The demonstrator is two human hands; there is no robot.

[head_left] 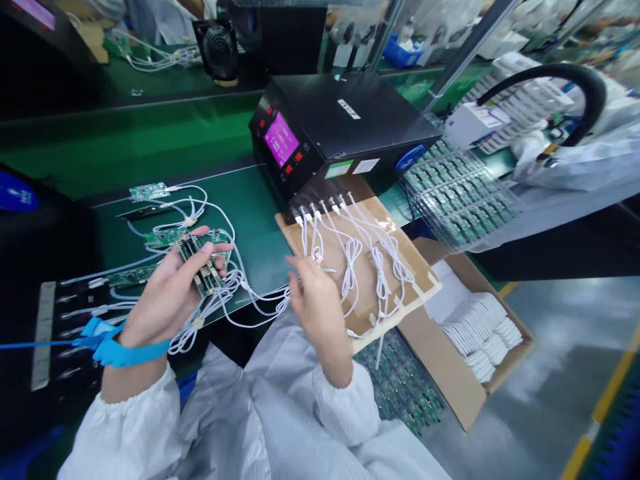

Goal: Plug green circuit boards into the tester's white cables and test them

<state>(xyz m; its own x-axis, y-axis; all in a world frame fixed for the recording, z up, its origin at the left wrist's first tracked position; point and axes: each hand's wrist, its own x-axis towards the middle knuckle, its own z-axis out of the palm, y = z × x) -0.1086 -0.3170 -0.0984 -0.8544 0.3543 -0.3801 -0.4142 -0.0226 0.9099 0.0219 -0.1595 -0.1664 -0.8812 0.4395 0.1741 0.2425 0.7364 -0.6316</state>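
Observation:
My left hand (173, 283), with a blue wrist strap (133, 350) round the wrist, holds a small stack of green circuit boards (200, 267) on edge between thumb and fingers. My right hand (320, 307) is over the near left edge of the cardboard sheet (363, 280), with thumb and index finger apart and no object visible between them. Beyond it, white cables (353, 257) run from the front of a black test box (340, 120) with a lit purple screen (281, 140). Behind my left hand, more circuit boards (149, 191) lie on the green mat, joined to white cables (225, 287).
At the right, clear trays of circuit boards (463, 190) lie by a covered arm of another person (575, 180). Below stands an open carton (510, 360) with white pieces inside. More boards in trays (400, 387) sit low by my lap. A dark cable box (45, 333) is at left.

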